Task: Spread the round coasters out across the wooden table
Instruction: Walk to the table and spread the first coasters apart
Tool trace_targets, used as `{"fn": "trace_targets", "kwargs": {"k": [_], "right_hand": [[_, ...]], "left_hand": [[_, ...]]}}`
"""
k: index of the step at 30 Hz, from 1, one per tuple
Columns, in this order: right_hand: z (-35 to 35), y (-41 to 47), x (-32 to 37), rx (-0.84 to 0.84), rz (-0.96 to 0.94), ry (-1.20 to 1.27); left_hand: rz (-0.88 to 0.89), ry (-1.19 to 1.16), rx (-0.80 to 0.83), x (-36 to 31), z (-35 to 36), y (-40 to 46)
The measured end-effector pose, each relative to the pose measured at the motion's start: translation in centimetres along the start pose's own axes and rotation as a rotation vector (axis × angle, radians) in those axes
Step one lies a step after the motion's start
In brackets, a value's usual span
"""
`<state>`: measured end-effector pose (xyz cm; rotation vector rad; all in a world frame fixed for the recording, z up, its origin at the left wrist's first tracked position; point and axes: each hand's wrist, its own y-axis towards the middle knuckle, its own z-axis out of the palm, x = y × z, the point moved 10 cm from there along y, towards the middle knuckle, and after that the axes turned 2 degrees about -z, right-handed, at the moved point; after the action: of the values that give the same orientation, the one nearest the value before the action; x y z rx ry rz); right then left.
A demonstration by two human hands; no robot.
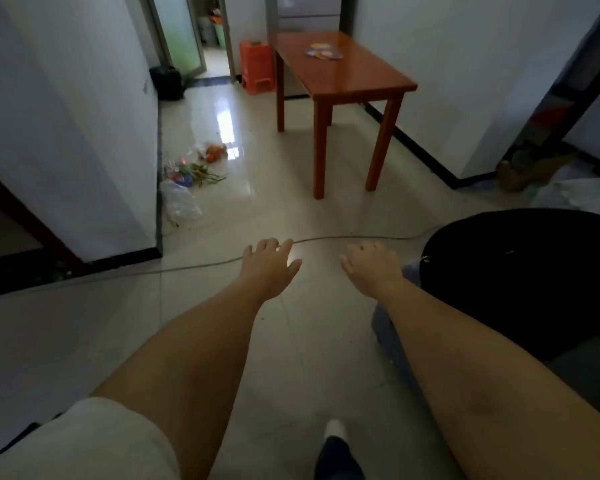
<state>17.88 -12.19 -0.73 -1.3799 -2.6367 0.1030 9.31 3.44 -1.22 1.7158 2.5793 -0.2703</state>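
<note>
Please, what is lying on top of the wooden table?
Only a small cluster of round coasters lies on the wooden table, toward its far end, overlapping one another. Their count is unclear, since they cover each other. Both hands are far away and empty.

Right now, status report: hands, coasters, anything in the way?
Left hand and right hand open, empty. Coasters bunched on far table, untouched. Cable crosses floor ahead.

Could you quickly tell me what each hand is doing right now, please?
Left hand: open, fingers spread, holding nothing.
Right hand: open, holding nothing.
Both are held out above the floor, well short of the coasters on the table.
</note>
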Motion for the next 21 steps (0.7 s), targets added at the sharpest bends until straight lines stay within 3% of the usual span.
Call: {"fn": "trace_targets", "kwargs": {"k": [13, 21], "right_hand": [[-4.3, 21.3, -3.6, 0.014, -0.085, -0.007], [-4.7, 34.3, 0.3, 0.053, -0.173, -0.053]], "left_hand": [[-0.080, -0.009, -0.030, 0.0, -4.6, 21.3], [-0.172, -0.014, 0.007, 6.2, -5.9, 31.5]]}}
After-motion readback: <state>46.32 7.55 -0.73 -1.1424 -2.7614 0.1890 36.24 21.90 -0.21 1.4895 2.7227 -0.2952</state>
